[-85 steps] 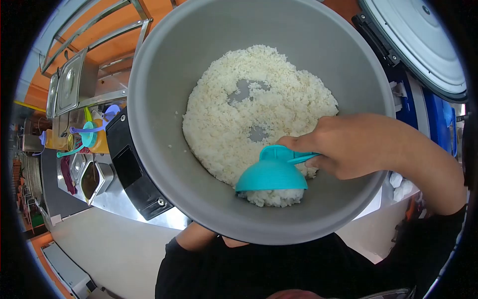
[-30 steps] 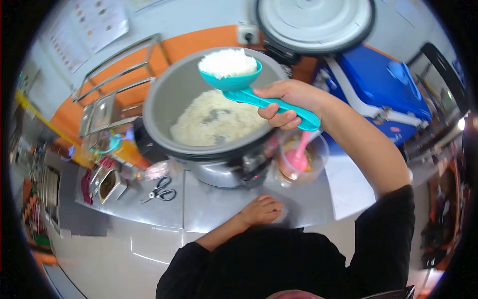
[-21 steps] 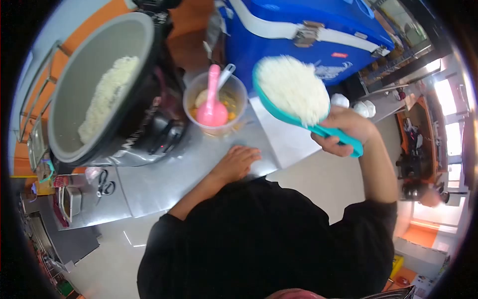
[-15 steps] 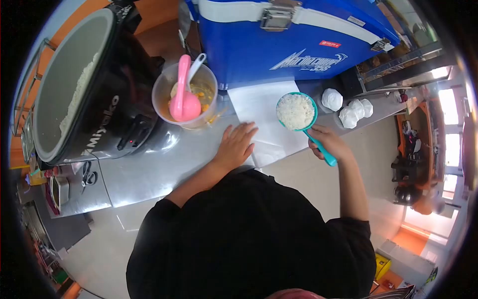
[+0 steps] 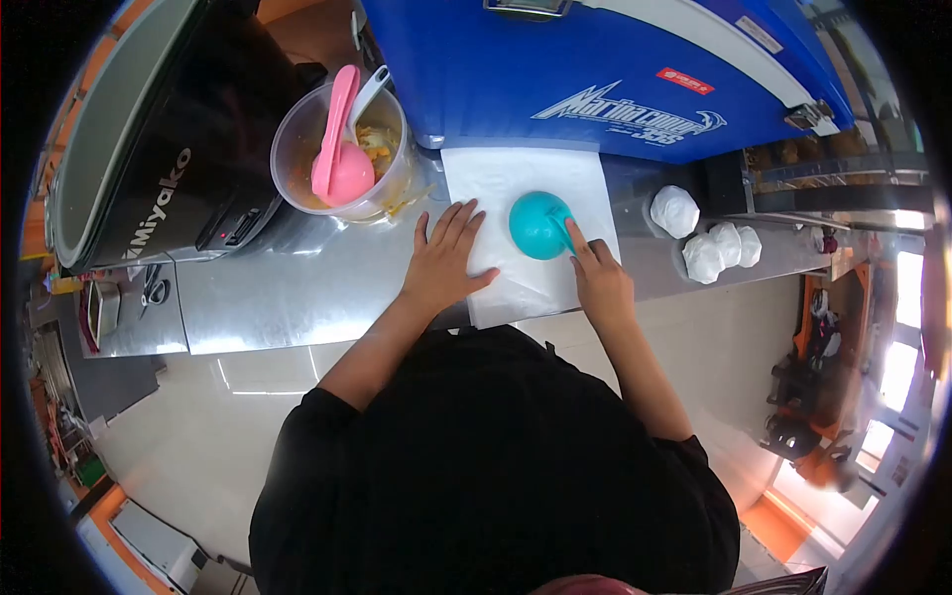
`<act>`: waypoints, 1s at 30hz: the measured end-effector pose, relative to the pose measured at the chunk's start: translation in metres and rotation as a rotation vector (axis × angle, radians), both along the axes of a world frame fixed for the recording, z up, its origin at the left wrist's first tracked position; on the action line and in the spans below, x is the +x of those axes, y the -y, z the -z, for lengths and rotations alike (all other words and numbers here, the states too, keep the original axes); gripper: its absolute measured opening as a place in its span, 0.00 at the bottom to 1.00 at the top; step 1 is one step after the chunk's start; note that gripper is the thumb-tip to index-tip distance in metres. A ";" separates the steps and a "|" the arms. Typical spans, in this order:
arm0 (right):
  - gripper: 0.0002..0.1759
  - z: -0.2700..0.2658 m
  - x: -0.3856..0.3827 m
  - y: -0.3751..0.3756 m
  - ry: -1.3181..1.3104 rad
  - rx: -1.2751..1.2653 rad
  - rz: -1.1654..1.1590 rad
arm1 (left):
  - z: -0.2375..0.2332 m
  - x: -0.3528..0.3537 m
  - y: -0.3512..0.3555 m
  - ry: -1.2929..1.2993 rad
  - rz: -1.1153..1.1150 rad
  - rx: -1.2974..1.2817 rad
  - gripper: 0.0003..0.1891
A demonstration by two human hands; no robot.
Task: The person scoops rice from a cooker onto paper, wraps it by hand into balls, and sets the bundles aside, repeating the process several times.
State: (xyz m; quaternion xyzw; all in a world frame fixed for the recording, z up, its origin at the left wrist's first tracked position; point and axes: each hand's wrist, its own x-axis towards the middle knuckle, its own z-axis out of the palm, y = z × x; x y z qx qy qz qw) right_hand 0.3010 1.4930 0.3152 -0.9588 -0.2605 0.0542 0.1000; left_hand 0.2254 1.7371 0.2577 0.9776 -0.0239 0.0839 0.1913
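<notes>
A teal rice scoop [image 5: 536, 228] lies turned over, bowl down, on a sheet of white paper [image 5: 516, 293]. My right hand [image 5: 603, 283] grips its short handle, with the index finger stretched along it toward the bowl. Whatever rice is beneath the bowl is hidden. Palm down, my left hand [image 5: 443, 260] rests with spread fingers on the paper's left edge and the steel counter beside it. Left of the paper stands a clear plastic tub [image 5: 288, 164] with a pink ladle [image 5: 344, 171] and a white-handled utensil [image 5: 369, 97] in it.
A blue cooler box [image 5: 476, 89] stands behind the paper. At far left is a large black rice cooker [image 5: 149, 149]. Several white wrapped bundles [image 5: 675, 211] sit on the counter to the right. Scissors [image 5: 156, 288] lie at the left.
The scoop, held upright and full of white rice before, has moved left and been turned over onto the paper. My left hand remains at the paper's edge. The view has shifted slightly.
</notes>
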 end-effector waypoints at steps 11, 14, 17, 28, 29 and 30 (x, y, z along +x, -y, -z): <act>0.39 0.009 0.023 0.010 0.102 -0.091 -0.188 | -0.001 0.002 -0.002 -0.025 -0.032 -0.061 0.42; 0.35 0.011 0.029 0.011 -0.044 0.030 -0.136 | -0.002 0.003 -0.003 -0.038 -0.034 -0.078 0.43; 0.37 0.024 0.034 0.012 -0.184 0.208 -0.095 | -0.003 0.003 -0.004 -0.052 -0.036 -0.078 0.43; 0.36 0.002 0.063 0.032 -0.183 0.517 0.054 | -0.005 -0.004 0.002 0.059 -0.062 -0.063 0.36; 0.36 -0.004 0.067 0.037 -0.414 0.607 0.299 | -0.003 -0.008 0.002 0.013 0.110 -0.037 0.31; 0.36 -0.002 0.073 0.044 -0.416 0.613 0.296 | -0.002 -0.010 0.002 -0.033 0.285 -0.009 0.26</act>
